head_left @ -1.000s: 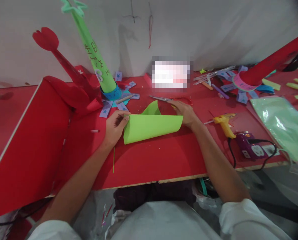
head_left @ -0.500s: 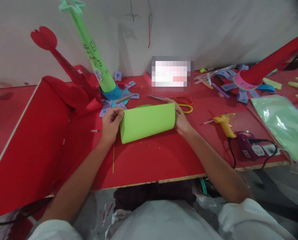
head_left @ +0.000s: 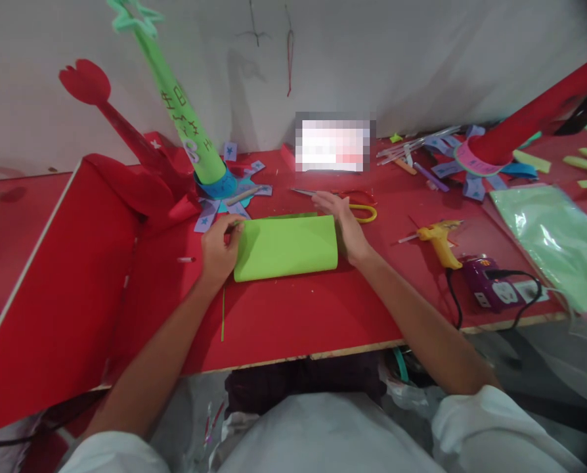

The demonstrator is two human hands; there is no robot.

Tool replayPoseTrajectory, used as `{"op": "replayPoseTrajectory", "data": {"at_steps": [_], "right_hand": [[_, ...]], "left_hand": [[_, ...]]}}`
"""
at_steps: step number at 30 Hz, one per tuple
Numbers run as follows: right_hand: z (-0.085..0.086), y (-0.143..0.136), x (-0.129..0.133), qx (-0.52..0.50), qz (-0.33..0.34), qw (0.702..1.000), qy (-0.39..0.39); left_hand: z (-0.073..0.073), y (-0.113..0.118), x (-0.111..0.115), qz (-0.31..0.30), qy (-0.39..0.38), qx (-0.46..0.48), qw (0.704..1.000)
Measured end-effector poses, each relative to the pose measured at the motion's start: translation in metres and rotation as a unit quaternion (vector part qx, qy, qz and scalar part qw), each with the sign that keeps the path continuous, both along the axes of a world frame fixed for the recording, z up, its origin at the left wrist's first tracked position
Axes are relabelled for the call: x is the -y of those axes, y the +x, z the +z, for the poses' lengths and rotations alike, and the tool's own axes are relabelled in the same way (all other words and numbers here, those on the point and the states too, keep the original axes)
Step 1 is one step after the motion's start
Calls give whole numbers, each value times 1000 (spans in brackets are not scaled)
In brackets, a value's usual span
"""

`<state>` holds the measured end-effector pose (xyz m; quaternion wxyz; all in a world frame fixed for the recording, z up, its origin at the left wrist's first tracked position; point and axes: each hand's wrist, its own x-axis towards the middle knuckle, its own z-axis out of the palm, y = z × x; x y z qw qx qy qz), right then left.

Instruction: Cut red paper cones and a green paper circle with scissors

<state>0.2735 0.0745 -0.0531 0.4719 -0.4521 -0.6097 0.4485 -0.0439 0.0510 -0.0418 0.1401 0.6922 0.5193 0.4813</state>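
A bright green sheet [head_left: 286, 248], of paper or craft foam, lies curled over on the red table [head_left: 274, 322] in front of me. My left hand [head_left: 220, 244] pinches its upper left corner between thumb and fingers. At the other end, my right hand [head_left: 345, 226] is held with straightened fingers beside the sheet's right edge; whether it touches the edge is hard to tell. Scissors [head_left: 365, 211] with a yellow handle lie just behind the right hand. Below the left hand is a thin green strip [head_left: 223, 318].
A yellow glue gun [head_left: 441, 242] and a purple corded box [head_left: 490, 282] sit on the right, near a plastic-wrapped green pack [head_left: 554, 243]. Decorated green [head_left: 180, 105] and red [head_left: 534, 118] tubes stand left and right. A red panel [head_left: 52, 302] rises at left.
The curled green sheet has come down flatter onto the table. My right hand has loosened from its right end and straightened its fingers; my left hand keeps its pinch.
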Motion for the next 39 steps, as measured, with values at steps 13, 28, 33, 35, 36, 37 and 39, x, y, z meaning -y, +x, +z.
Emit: {"op": "replayPoseTrajectory", "data": {"at_steps": [13, 28, 33, 35, 36, 37, 39], "right_hand": [[4, 6, 4, 49, 83, 995, 36], [10, 2, 7, 38, -45, 996, 62], [14, 0, 10, 53, -62, 994, 79], [14, 0, 11, 47, -68, 992, 98], [14, 1, 11, 43, -72, 991, 104], [14, 1, 11, 42, -75, 991, 105], [12, 2, 11, 44, -81, 991, 101]], "left_hand": [[12, 0, 10, 23, 62, 38, 997], [5, 5, 2, 30, -1, 92, 995], [3, 3, -1, 20, 7, 91, 996], [2, 2, -1, 18, 2, 89, 996], [2, 2, -1, 17, 0, 87, 996], [2, 1, -1, 16, 0, 86, 996], [3, 1, 0, 14, 0, 82, 997]]}}
